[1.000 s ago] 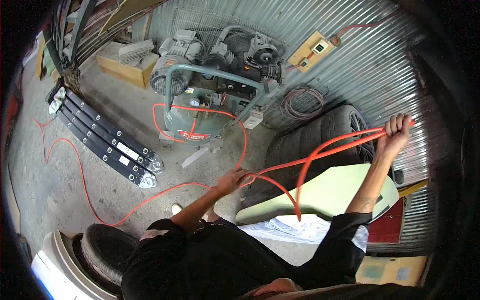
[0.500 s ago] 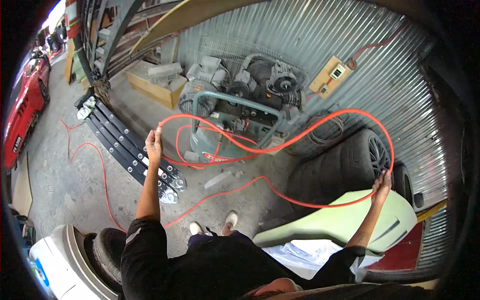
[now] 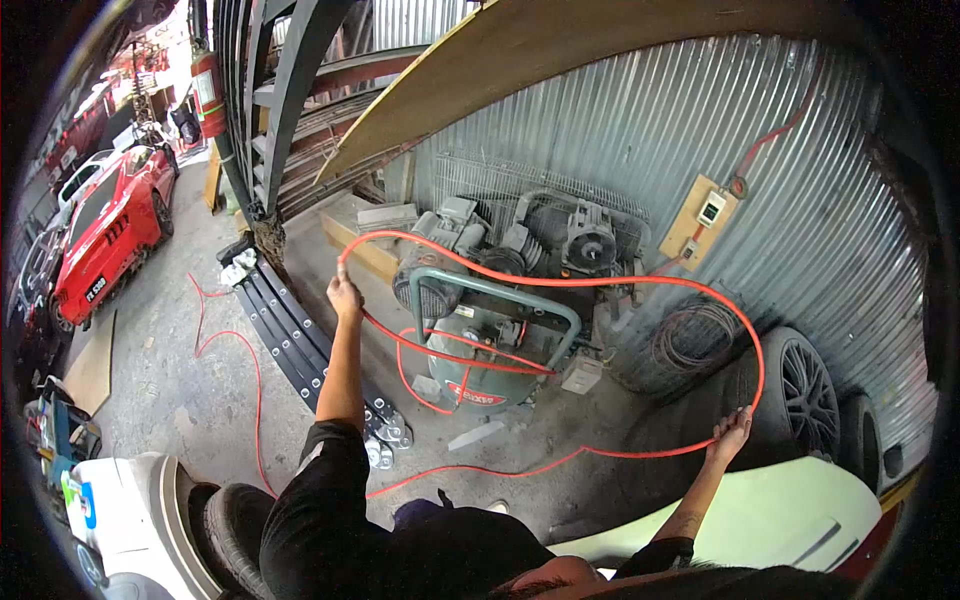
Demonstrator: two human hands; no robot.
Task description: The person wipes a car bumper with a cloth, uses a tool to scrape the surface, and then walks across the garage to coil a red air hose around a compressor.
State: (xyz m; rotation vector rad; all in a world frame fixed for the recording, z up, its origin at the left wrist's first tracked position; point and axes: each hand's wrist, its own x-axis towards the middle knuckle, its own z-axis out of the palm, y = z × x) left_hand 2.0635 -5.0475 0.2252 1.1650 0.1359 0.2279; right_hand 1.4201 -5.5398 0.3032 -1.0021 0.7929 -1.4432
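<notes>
An orange-red air hose (image 3: 620,281) stretches in a wide loop between my two hands. My left hand (image 3: 345,296) is closed around it, raised in front of the green air compressor (image 3: 470,375). Out to the right, my right hand (image 3: 733,430) grips the same hose near a dark tire with a spoked wheel (image 3: 808,390). One run of the hose hangs across the compressor's front. Another stretch trails low from my right hand toward the floor on the left, partly hidden behind my left arm.
Black slatted strips (image 3: 290,325) lie on the concrete to the left. A pale green car panel (image 3: 770,510) is at lower right, a white car part (image 3: 125,510) at lower left. A coiled cable (image 3: 695,335) rests by the corrugated wall (image 3: 620,130). A red car (image 3: 115,235) stands farther back.
The view has tilted up and turned left. The hose loop between my hands has opened out, with its upper run no longer dipping and crossing in the middle. Both hands keep their hold.
</notes>
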